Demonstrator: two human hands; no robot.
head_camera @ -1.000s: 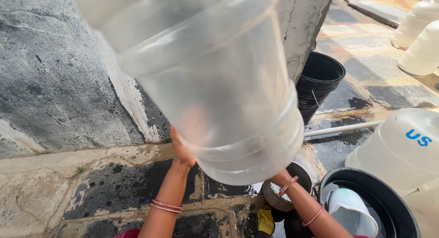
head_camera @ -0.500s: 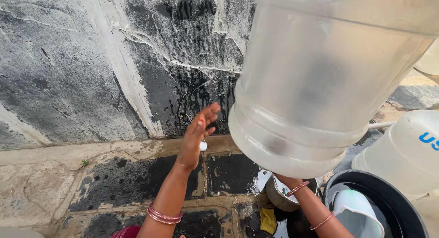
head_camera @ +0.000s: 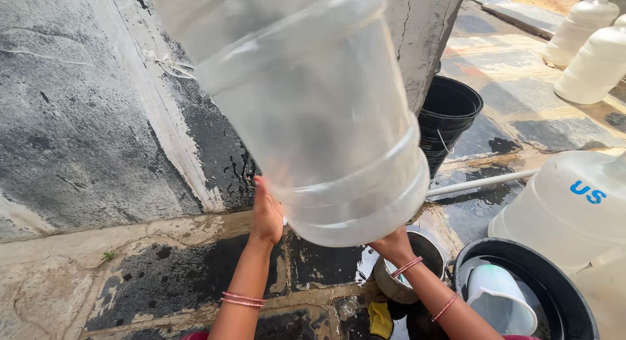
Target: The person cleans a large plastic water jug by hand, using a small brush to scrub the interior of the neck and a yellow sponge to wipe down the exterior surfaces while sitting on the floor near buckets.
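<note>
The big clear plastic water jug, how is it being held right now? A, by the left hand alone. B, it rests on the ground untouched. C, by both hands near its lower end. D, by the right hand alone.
C: the left hand and right hand both press against the lower end of the big clear plastic water jug, raised off the ground.

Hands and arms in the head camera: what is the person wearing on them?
Both forearms are bare, with no sleeves showing. The left hand has no glove, and thin pink and red bangles sit on its forearm. The right hand is gloveless too, with one thin pink bangle at the wrist and another farther up. No rings or watch can be made out.
</note>
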